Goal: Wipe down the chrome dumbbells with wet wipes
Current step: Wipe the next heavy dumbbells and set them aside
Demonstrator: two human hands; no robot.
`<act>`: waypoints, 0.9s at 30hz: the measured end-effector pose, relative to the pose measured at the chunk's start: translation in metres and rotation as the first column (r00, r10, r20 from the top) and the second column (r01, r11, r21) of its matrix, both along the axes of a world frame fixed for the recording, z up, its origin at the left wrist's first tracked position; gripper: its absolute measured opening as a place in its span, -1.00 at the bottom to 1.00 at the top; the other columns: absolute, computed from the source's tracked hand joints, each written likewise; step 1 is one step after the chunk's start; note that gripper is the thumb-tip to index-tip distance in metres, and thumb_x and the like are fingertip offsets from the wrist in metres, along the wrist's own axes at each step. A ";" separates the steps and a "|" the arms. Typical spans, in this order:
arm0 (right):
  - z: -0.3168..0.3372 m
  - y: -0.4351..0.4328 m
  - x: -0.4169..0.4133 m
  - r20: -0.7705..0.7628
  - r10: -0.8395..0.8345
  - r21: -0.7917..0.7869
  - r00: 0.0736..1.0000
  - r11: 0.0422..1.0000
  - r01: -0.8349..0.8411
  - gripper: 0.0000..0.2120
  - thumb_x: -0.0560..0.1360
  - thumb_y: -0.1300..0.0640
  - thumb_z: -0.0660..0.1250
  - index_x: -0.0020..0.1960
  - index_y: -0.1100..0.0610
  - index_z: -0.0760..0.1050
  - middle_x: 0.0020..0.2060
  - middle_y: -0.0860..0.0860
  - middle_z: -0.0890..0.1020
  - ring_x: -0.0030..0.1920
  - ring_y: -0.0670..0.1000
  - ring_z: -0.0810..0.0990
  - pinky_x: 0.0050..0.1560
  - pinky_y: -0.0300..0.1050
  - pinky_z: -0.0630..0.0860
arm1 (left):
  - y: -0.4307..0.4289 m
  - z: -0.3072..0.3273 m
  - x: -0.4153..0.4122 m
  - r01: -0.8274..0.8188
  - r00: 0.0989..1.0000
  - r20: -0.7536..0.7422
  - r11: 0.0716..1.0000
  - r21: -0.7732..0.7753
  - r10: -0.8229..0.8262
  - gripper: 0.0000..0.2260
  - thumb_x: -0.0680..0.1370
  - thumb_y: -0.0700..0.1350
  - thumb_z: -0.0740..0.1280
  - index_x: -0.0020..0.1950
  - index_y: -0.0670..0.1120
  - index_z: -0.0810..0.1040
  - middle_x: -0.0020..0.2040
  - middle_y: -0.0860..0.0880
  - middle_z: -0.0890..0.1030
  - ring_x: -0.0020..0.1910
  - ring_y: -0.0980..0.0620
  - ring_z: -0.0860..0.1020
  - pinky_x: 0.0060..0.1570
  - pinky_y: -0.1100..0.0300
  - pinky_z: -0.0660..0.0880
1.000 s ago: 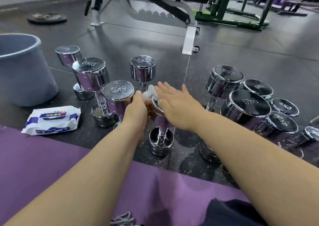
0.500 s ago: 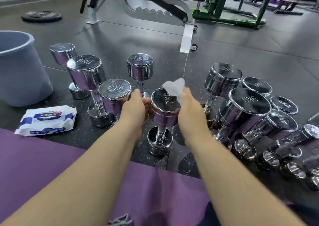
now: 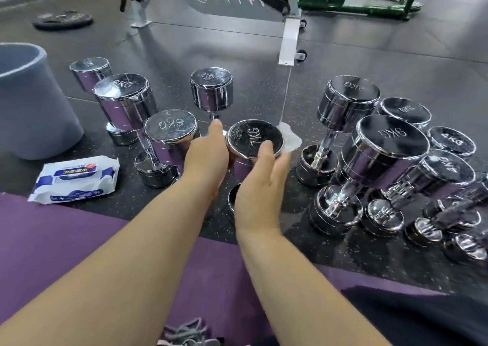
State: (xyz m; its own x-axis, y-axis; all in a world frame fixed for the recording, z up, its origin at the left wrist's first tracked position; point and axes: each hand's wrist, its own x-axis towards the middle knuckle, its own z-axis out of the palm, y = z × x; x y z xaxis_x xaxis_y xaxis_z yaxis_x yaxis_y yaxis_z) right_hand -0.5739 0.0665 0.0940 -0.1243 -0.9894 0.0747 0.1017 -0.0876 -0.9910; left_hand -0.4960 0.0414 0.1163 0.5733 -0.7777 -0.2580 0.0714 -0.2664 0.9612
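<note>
The mirror-chrome 7KG dumbbell [image 3: 253, 137] stands on end on the speckled rubber floor [image 3: 250, 55], with a 6KG dumbbell [image 3: 170, 129] just beside it on the left. The left hand [image 3: 206, 158] cups the round top head in a curled grip. The right hand [image 3: 261, 187] holds a crumpled white wipe [image 3: 290, 141] against the right rim, thumb on the flat face.

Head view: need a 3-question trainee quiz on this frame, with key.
1. True or false: the wipe pack lies outside the grey bin.
2. Which marking is on the dumbbell between the left hand and the right hand? A 5KG, B 7KG, C 8KG.
3. Which hand presses the wet wipe against that dumbbell's rim?
Key: 1 true; 2 B; 3 right.
</note>
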 end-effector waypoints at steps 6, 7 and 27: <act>0.017 -0.049 -0.029 0.165 0.197 0.277 0.967 0.931 -0.237 -0.30 0.50 -0.45 -0.03 0.21 0.03 0.58 0.14 0.15 0.65 0.11 0.16 0.64 -0.04 0.00 0.60 | 0.004 -0.002 0.000 0.043 0.999 0.017 0.999 0.028 -0.044 -0.15 0.22 0.44 0.07 0.16 -0.19 0.58 0.00 -0.08 0.69 0.04 -0.17 0.63 0.22 -0.03 0.49; 0.011 -0.035 -0.024 0.149 0.195 0.198 0.969 0.955 -0.223 -0.34 0.48 -0.44 0.02 0.30 -0.03 0.51 0.26 0.11 0.59 0.26 0.15 0.56 0.16 0.10 0.53 | 0.004 -0.002 0.001 0.048 0.998 0.028 0.998 0.036 -0.049 -0.17 0.21 0.44 0.06 0.11 -0.19 0.57 -0.01 -0.09 0.68 0.05 -0.19 0.63 0.21 -0.01 0.48; 0.042 -0.051 -0.062 0.069 0.404 0.162 0.912 0.898 -0.409 -0.54 0.60 -0.33 -0.09 -0.07 -0.18 0.52 0.17 -0.06 0.65 0.18 -0.12 0.61 0.30 -0.15 0.39 | -0.024 0.041 -0.001 0.599 0.486 0.700 0.783 0.169 -0.523 -0.72 0.62 0.12 0.22 0.33 0.28 0.49 0.18 0.23 0.57 0.01 0.22 0.53 0.10 0.30 0.41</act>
State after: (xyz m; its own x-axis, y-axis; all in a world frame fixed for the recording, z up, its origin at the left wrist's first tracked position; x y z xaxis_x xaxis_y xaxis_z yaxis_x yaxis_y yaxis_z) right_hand -0.6362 0.0155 0.1360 0.2919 -0.9517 -0.0950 0.1250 0.1364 -0.9827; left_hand -0.4968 0.0173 0.1577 -0.0229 -0.9956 0.0907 -0.7367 0.0781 0.6716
